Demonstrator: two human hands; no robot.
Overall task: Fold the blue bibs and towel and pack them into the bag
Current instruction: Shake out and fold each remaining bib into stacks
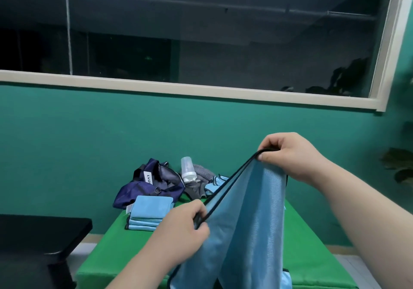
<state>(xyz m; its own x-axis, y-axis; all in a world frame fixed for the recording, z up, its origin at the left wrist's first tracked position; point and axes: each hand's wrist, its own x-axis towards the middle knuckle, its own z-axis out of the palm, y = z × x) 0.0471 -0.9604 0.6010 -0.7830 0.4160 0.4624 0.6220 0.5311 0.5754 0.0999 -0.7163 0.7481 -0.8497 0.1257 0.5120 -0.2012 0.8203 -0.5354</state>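
Left of the table (100, 255), just beside its edge, stood a black bench (44, 233). On the table's far left corner lay the navy bag (147, 186), slumped and crumpled, a white label showing on it. On the table's left side, nearer to us than the bag and touching it, sat a stack (149, 212) of folded blue pieces, squared up. At the table's far edge a clear bottle (187, 169) rested on a grey garment (202, 177), and beside that, also at the far edge, lay loose blue pieces (215, 184), unfolded.

Above the table's near middle, our left hand (185, 224) was closed tight, fingers curled and thumb pressed down, pinching the black edging of a blue cloth (245, 221). We could not tell whether this was a bib or the towel. The cloth hung doubled between our hands, its two black edges running together up from the left hand to the right, its lower end dropping past the table's near edge and out of view. Higher, above the table's right half, our right hand (288, 154) was likewise closed, fingers curled over, pinching the top of the same edging. Right of the table, dark leaves of a plant (397, 165) showed.
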